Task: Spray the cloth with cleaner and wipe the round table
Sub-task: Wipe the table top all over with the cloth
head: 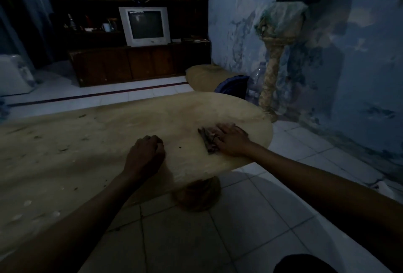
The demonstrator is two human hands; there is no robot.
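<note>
Currently my right hand (pixel 232 139) lies flat, fingers spread, pressing a dark folded cloth (pixel 208 139) onto the round tabletop (pixel 152 115); that grip is open, palm down, holding the cloth by pressure only. My left hand (pixel 145 155) rests just beside it on the tabletop, curled into a loose fist; I cannot tell whether it encloses anything. No cleaner bottle is visible near either hand.

Judgement on step: wiping phase, cloth near the right edge of the tabletop, most of the surface to the left not yet covered. Dark specks (pixel 180 147) and scattered marks show across the wood.

Risks:
- Cloth sits close to the rim; an outward stroke could push it, or crumbs, off onto the tiled floor (pixel 250 218).
- Flat-palm contact only; the folded cloth may unfold or slip out under a fast pass.
- Room is very dim, so I may miss dirty patches or fail to see whether the cloth is damp.
- Leaning on the overhanging edge could tip the tabletop on its single base (pixel 197 196).

Writing: faint text on the television (pixel 145 25) screen, too small to read. No brands or labels legible.
</note>
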